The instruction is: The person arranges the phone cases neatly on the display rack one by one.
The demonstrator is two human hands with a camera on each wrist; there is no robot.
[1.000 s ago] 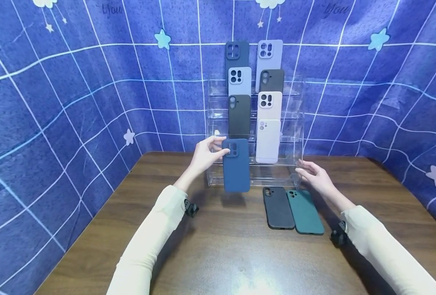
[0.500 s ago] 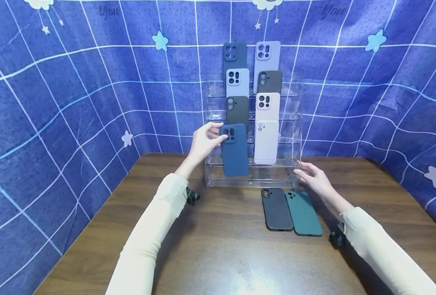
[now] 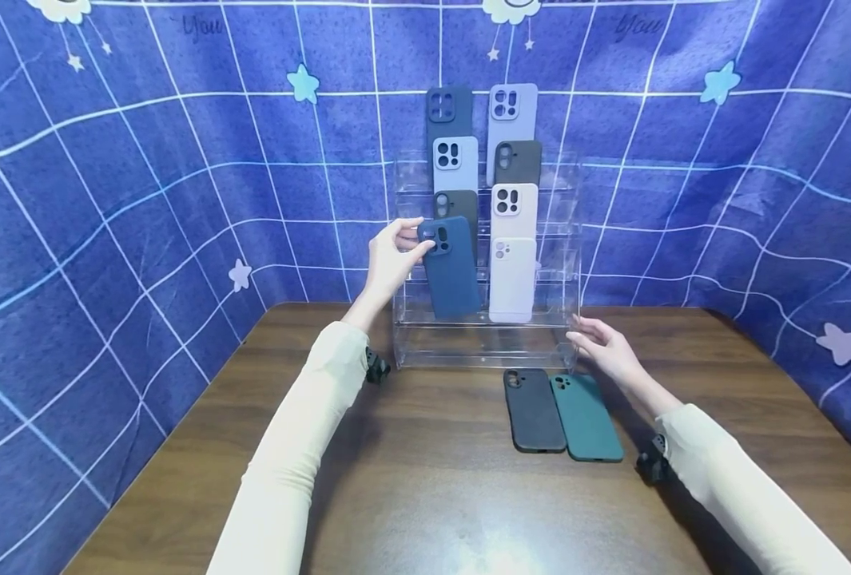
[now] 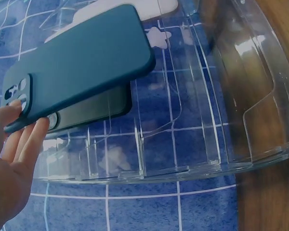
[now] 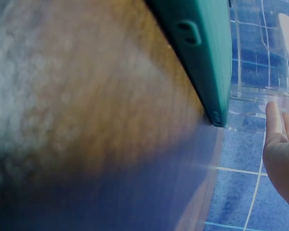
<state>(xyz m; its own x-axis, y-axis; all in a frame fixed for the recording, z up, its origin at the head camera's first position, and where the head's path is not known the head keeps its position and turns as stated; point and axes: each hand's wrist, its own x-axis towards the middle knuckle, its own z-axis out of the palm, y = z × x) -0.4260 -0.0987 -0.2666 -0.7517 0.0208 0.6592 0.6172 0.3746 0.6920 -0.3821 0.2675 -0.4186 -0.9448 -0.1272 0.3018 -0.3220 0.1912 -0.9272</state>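
Observation:
My left hand [image 3: 389,259] pinches a dark blue phone case [image 3: 455,275] by its camera-cutout end, thumb in front and fingers behind. The case tilts in front of the left column of a clear tiered display rack [image 3: 483,342]. Behind it, a black phone case [image 3: 466,201] stands in the rack, partly covered; the left wrist view shows the blue case [image 4: 86,57] apart from it at the lower end. At the rack's right side is my right hand [image 3: 608,355], fingers fairly straight and near or touching the edge; contact cannot be told for sure.
More phone cases fill the upper tiers, with a white case [image 3: 513,279] lowest in the right column. A black case [image 3: 534,411] and a green case [image 3: 586,419] lie on the wooden table [image 3: 396,495] before the rack. A blue curtain [image 3: 145,200] hangs behind.
The left hand has raised the blue case from near the rack's base to its middle tiers, and the case has tilted. My right hand has stayed by the rack's side.

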